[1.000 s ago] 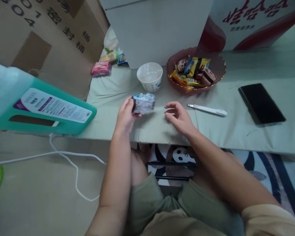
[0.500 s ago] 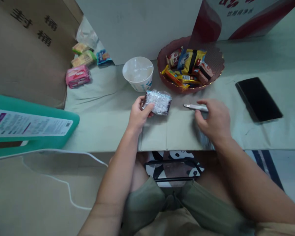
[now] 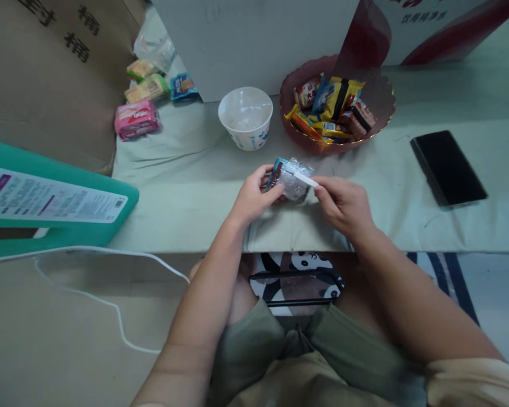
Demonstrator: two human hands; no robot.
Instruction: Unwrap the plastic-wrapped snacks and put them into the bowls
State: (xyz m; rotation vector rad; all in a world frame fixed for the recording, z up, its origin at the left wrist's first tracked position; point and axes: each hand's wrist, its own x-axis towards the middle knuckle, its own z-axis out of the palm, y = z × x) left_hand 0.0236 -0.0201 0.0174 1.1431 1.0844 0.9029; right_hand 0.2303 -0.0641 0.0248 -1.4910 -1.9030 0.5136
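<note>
My left hand point(image 3: 254, 198) is closed on a shiny silver and blue snack packet point(image 3: 292, 178), held just above the pale green cloth-covered table point(image 3: 186, 186). My right hand point(image 3: 343, 204) is closed on a slim white cutter point(image 3: 304, 180), whose tip rests against the packet's top. The two hands meet over the table's front edge, in front of a white paper bowl point(image 3: 246, 117) and a dark red bowl point(image 3: 377, 121) filled with several wrapped snacks.
A black phone point(image 3: 448, 168) lies on the right of the table. Pink, green and blue snack packs point(image 3: 136, 118) sit at the back left by a cardboard box point(image 3: 46, 68). A teal jug point(image 3: 46, 206) lies at the left. A white cable point(image 3: 110, 305) runs over the floor.
My right hand picked up the white cutter from the table and brought it left to the packet. My left hand shifted the packet slightly right and turned it.
</note>
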